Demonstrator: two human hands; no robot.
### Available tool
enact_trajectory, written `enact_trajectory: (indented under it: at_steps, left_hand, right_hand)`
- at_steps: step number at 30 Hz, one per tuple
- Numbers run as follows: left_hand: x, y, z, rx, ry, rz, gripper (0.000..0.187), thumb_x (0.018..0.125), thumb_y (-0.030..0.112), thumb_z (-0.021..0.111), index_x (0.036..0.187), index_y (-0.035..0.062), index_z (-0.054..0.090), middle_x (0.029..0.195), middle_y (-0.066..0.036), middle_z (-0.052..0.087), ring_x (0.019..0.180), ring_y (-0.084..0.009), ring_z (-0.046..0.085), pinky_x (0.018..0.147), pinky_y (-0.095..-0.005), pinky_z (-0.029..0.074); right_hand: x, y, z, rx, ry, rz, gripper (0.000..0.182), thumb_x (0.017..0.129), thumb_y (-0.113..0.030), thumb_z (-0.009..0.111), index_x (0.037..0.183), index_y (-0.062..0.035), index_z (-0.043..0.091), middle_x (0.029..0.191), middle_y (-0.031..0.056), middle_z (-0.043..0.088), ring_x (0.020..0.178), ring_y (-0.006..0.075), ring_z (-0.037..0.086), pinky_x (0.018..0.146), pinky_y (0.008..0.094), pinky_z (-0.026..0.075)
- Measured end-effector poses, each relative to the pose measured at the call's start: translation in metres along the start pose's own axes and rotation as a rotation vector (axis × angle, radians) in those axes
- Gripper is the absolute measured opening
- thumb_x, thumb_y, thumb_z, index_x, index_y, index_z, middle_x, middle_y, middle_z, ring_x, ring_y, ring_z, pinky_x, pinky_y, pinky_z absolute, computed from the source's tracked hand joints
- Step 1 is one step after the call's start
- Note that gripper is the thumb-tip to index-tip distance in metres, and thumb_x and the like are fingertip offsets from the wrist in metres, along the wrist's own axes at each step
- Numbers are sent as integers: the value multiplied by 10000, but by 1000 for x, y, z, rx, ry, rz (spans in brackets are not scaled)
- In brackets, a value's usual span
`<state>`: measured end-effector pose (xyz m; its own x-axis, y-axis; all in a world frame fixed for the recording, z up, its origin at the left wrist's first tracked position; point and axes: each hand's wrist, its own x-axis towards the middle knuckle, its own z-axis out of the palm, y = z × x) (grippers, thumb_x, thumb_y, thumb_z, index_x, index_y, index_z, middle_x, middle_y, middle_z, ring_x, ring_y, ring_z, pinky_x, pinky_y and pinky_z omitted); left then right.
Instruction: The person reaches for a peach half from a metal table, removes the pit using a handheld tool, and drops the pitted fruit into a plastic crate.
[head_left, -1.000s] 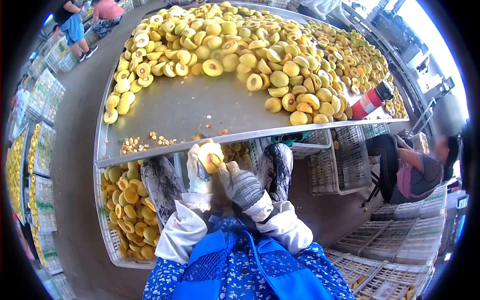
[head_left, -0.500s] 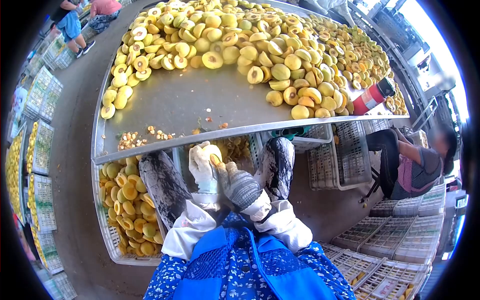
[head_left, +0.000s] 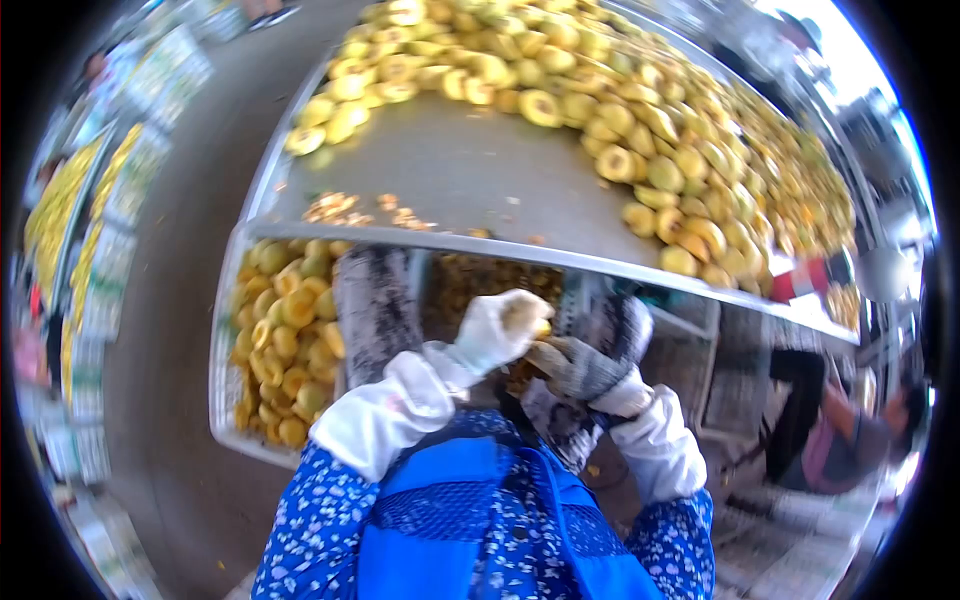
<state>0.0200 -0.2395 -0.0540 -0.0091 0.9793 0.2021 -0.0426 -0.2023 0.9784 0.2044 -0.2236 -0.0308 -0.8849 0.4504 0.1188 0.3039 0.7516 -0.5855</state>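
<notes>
Gripping a piece of yellow fruit (head_left: 543, 328) in the gloved left hand (head_left: 510, 320), with fingers curled around it and most of it hidden; meeting it from the other side with the right hand (head_left: 578, 368), in a grey glove with bent fingers, too blurred to tell whether pinching anything; held in front of the blue apron (head_left: 440, 510), near the patterned knees (head_left: 375, 295); just beyond, under the table edge, brownish scraps (head_left: 485, 285), blurred; to the left, beside the knee, a white crate (head_left: 222, 375) full of fruit halves (head_left: 280, 345); above, on the metal table (head_left: 430, 160), small pale bits (head_left: 335, 208) along the near edge, and farther back a broad heap of cut fruit (head_left: 640, 120); at its right end, a red bottle (head_left: 800, 281) lying tilted; off to the right, a seated person (head_left: 835, 445).
</notes>
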Motion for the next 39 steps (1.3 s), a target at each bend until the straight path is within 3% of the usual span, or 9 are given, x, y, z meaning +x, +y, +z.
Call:
enact_trajectory:
  at_steps: [1,6,7,8,10,16,21,26,39]
  left_hand:
    - [1,5,2,-29,7,31,217,914,167,542,861,-10,656,799,-65,674,701,-105,604,653,-240,489]
    - [9,9,13,-724,336,-348,253,917,201,551,834,-11,662,762,-37,648,682,-80,572,619,-228,468]
    - [8,6,8,-755,379,-348,256,916,206,553,831,-10,661,750,-34,640,676,-78,566,609,-230,463]
    - [10,2,0,-589,522,-290,260,914,205,554,810,-10,655,736,-30,626,636,-82,550,584,-231,452]
    - [-5,5,-41,-284,511,-171,329,906,314,582,867,-9,628,734,-36,623,609,-83,542,556,-240,450]
    - [-62,3,-201,-314,978,-291,358,912,331,528,834,11,666,740,-59,659,529,-134,599,502,-205,483]
    - [-118,-4,-231,1373,593,-567,426,772,489,628,950,103,662,664,-169,621,653,-275,636,621,-412,498]
    - [-131,-8,-205,1545,-38,-687,658,808,282,561,1405,294,284,922,-137,617,853,-285,623,724,-426,485]
    - [-114,-33,-259,1476,336,-651,548,749,289,640,1261,237,451,905,-117,621,782,-277,618,653,-435,448]
  right_hand:
    - [15,-30,-23,706,-150,594,293,910,-243,524,1111,-31,547,870,81,601,732,218,571,664,289,476]
    - [-9,0,93,2378,395,531,435,939,-431,462,1186,-79,528,1018,76,573,934,192,531,860,285,450]
    - [1,-20,82,2020,726,789,409,948,-461,415,1064,-98,564,913,83,582,784,192,556,725,292,483]
    - [-1,-14,85,2058,623,503,422,942,-496,394,979,-109,558,810,76,568,684,191,539,633,301,468]
    - [2,-24,67,1659,516,660,486,915,-581,359,778,-135,494,538,34,462,457,176,451,427,304,372]
    - [-25,21,103,1430,257,924,552,892,-617,381,860,-93,553,485,29,462,349,147,407,326,268,313]
    - [12,-30,89,1413,146,1017,336,929,-436,484,855,-117,563,574,-49,464,423,75,394,356,240,293]
    - [16,-26,105,1164,182,1010,297,941,-381,490,921,-100,585,580,-32,476,434,75,409,366,238,314]
    - [16,-7,129,857,41,1063,310,945,-347,482,1008,-77,621,722,24,582,535,124,506,473,258,402]
